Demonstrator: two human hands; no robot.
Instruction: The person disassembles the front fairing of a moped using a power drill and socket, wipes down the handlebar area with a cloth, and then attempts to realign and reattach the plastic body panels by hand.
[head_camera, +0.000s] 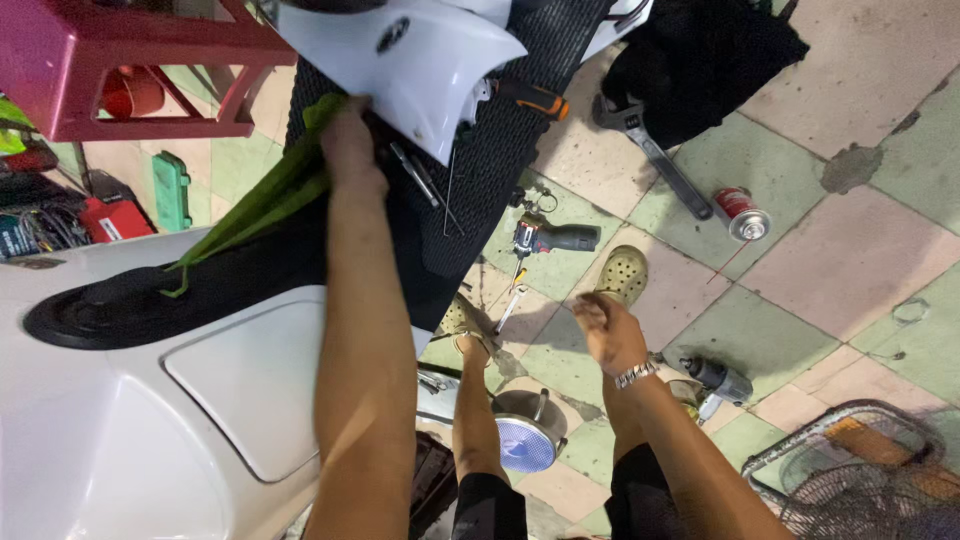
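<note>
One green cloth (262, 200) under left hand (350, 150)

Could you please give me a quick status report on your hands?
Left hand pressing crumpled green cloth against black scooter panel. Right hand loosely curled, holding nothing, above tiled floor. Cordless drill lies beyond.

On the tiled floor lie two power drills (555, 238) (712, 378), one big wrench (650, 152) and one spray can (740, 212). There is one pink stool (120, 60) and one wire fan guard (860, 470).
</note>
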